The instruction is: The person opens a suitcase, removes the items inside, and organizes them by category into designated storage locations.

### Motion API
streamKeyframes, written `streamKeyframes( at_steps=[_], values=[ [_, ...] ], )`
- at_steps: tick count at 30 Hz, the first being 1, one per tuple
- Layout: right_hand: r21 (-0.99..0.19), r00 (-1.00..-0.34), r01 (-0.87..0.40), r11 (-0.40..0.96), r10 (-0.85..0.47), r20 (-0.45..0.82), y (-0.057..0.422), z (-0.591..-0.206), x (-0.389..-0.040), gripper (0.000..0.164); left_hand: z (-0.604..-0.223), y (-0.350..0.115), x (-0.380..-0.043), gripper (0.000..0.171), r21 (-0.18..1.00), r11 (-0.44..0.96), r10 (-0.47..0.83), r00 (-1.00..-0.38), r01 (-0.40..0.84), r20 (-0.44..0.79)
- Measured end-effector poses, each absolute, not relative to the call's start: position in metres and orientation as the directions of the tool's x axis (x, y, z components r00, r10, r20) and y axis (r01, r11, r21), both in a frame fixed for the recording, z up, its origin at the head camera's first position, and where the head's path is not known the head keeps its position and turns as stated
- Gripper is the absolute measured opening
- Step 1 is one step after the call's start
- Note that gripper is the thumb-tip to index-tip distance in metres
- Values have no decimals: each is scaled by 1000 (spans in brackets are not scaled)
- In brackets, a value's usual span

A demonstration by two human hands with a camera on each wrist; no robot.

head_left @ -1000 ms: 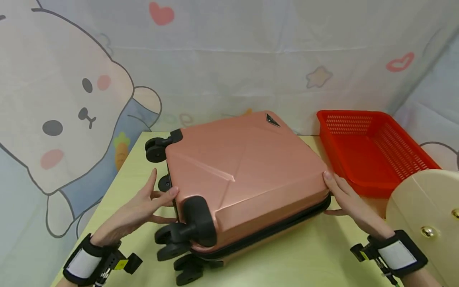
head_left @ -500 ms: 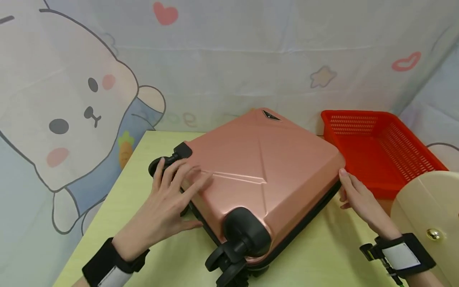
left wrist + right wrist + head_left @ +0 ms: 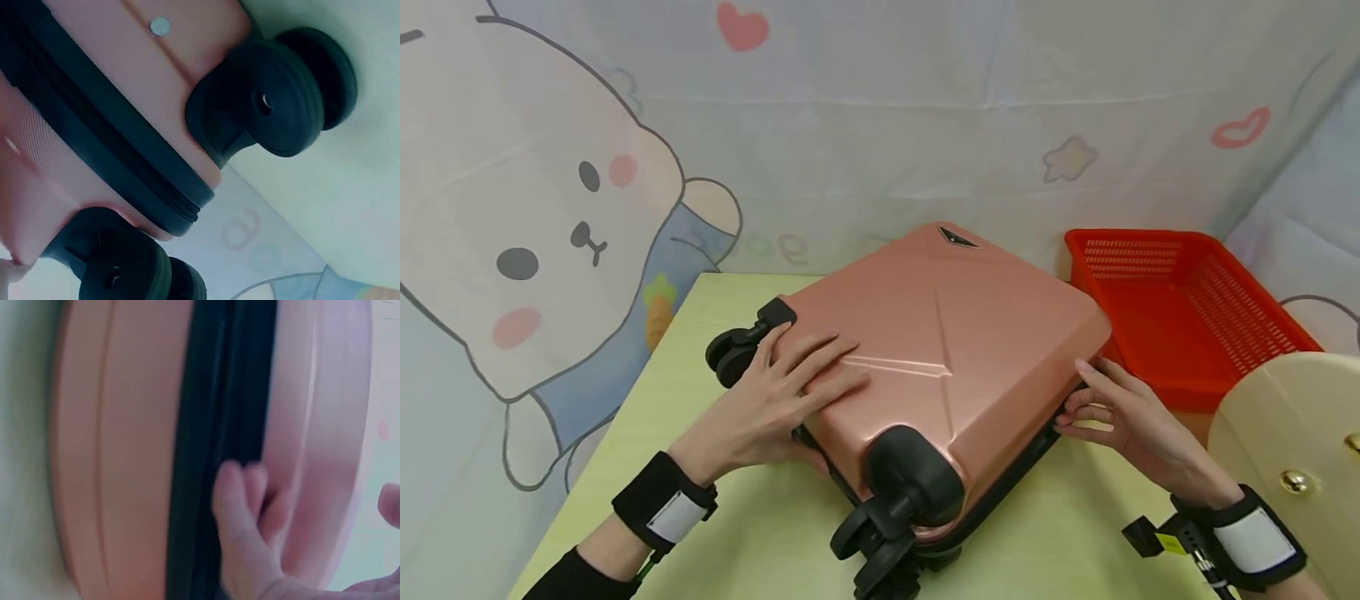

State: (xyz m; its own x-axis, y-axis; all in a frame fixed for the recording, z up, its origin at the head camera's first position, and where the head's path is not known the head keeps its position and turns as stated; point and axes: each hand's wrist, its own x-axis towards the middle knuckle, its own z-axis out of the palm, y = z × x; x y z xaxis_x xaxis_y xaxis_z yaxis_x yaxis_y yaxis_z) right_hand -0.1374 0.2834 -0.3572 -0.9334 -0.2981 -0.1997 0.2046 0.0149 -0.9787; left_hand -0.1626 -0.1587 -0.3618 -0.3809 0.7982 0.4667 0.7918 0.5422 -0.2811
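right-hand fingers (image 3: 236, 509) have moved to the zipper (image 3: 230, 381) on the suitcase (image 3: 880, 292).

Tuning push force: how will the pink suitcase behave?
The pink suitcase probably stays stiff: its shell looks hard and crisply creased. That glossy surface may be slippery. Lying on its broad side, wheels jutting from one end, it likely slides or pivots rather than rolls.

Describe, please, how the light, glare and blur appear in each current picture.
Head view: soft light, pale glare along ridges of the suitcase, faint shadows on the table; left wrist view: dimmer, with a cool tint, wheels nearly black; right wrist view: hazy, the right hand and suitcase edges blurred.
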Motion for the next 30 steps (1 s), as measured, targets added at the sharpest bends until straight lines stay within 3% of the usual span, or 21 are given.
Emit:
streamKeyframes(
  at_steps=[9,13,18,27,30],
  values=[
    [-978,-950,208,29,-230,-209,266,-349,-141,59,-363,-141,-159,109,-491,431,868,-199,757,455],
    [-973,-954,232,1,-196,-227,262,-351,-137,74,-359,-140,-160,110,-531,391,871,-116,752,477],
    [-958,-946,281,-49,-179,-269,263,-356,-131,93,-356,-136,-163,106,-546,365,876,-81,754,475],
    [-938,-886,344,-45,-348,-308,268,-353,-133,92,-358,-137,-164,108,-523,374,864,-83,766,496],
    [-936,-911,306,-175,-338,-235,270,-348,-133,73,-358,-136,-165,107,-486,391,842,-91,782,532]
  ],
)
